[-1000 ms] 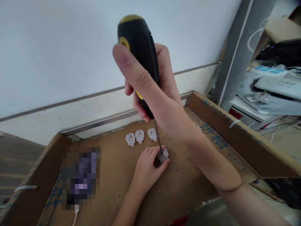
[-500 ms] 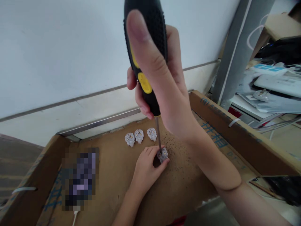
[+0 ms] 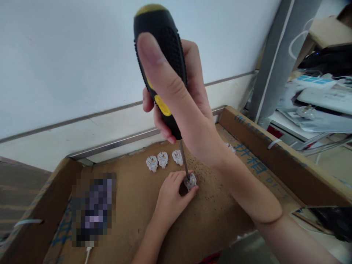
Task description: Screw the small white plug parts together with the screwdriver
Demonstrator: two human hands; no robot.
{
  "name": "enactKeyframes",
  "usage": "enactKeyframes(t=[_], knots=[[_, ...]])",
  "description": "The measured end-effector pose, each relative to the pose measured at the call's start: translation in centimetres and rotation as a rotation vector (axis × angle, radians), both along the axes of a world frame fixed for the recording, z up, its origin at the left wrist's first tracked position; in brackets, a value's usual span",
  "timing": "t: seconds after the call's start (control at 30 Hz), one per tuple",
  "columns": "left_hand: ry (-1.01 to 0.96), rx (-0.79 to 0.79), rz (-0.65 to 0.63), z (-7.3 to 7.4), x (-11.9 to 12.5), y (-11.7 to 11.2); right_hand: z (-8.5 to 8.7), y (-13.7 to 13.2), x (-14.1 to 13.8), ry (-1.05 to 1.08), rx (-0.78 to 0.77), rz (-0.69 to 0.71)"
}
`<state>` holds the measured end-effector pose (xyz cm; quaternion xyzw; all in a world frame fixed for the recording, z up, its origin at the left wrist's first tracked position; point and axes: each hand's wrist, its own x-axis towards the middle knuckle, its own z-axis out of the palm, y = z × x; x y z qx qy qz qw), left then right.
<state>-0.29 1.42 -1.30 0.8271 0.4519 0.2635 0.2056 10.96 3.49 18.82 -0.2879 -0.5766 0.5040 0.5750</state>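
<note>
My right hand (image 3: 181, 91) is wrapped round the black and yellow handle of a screwdriver (image 3: 160, 47), thumb laid along the grip. The metal shaft slants down, and its tip meets a small clear plug (image 3: 191, 180) on the cardboard. My left hand (image 3: 172, 196) pinches that plug between thumb and fingers, holding it down. Beyond it lie three similar clear plugs with metal pins: one plug (image 3: 151, 163) at the left, a second plug (image 3: 162, 160) beside it, and a third plug (image 3: 177, 157) near the shaft. Another plug (image 3: 230, 147) shows partly behind my right forearm.
Cardboard walls (image 3: 264, 146) rim the work surface, with a white wall behind. Many tiny dark specks (image 3: 206, 183) lie right of the held plug. A pixelated object (image 3: 96, 205) with a white cable (image 3: 88, 253) rests at left. A grey post (image 3: 271, 62) stands at right.
My right hand and the screwdriver handle have shifted left and slightly down, tilting the shaft more. A plug behind my right forearm has come into view. My left hand stays put.
</note>
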Motion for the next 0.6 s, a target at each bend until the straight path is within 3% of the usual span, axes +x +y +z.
enactKeyframes(t=[0.1, 0.6], knots=[[-0.006, 0.003, -0.001, -0.11, -0.07, 0.01, -0.27, 0.07, 0.12, 0.171, 0.096, -0.073], [-0.002, -0.001, 0.0, -0.04, -0.05, 0.03, -0.79, 0.38, 0.27, 0.227, 0.171, -0.041]])
